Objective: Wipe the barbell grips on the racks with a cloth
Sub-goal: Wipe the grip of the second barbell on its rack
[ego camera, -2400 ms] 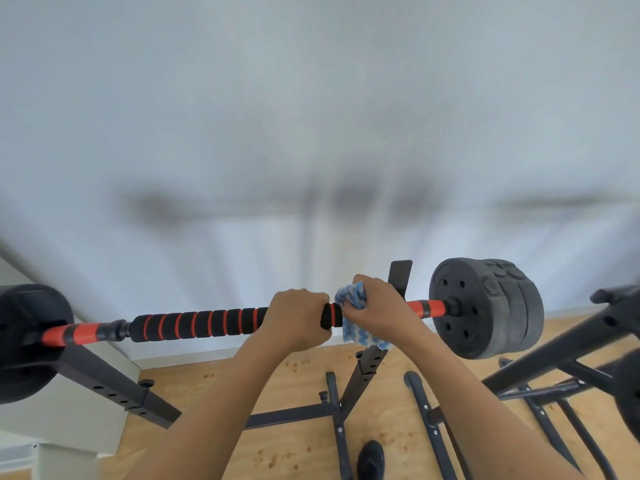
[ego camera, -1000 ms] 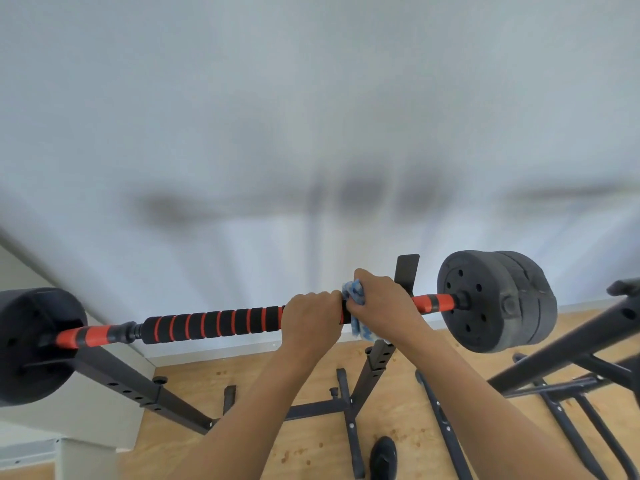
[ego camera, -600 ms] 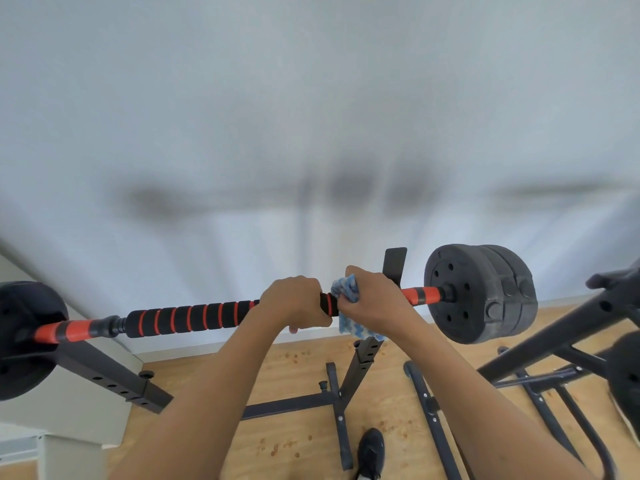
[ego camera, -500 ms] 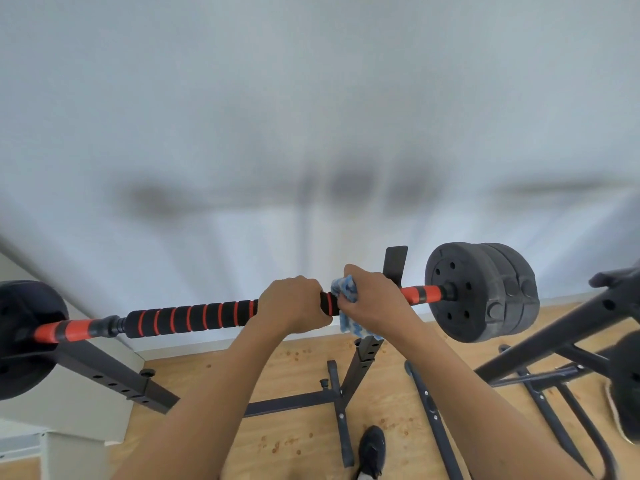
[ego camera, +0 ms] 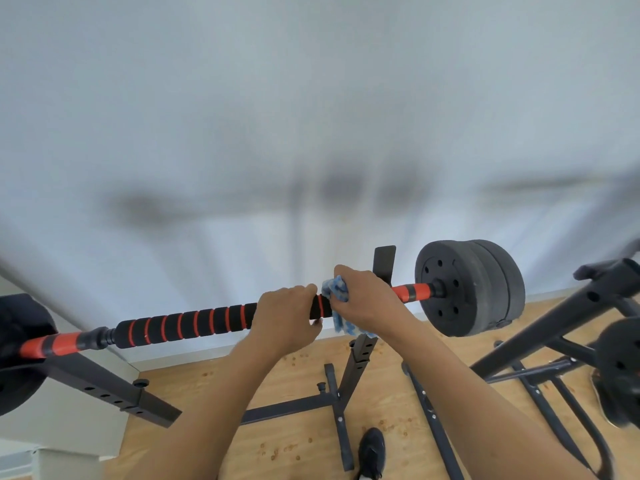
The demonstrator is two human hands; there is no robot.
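On rack (ego camera: 360,358): one barbell (ego camera: 194,322) | left hand (ego camera: 285,315) grips it | right hand (ego camera: 367,299) clamps cloth (ego camera: 336,291)

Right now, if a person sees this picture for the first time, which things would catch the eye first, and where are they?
The barbell with black foam and orange rings crosses the lower middle, resting on black racks. At its centre the left grip clasps the bar, and the right grip holds a blue-and-white cloth against it. Thick black weight plates stand out at the right end.
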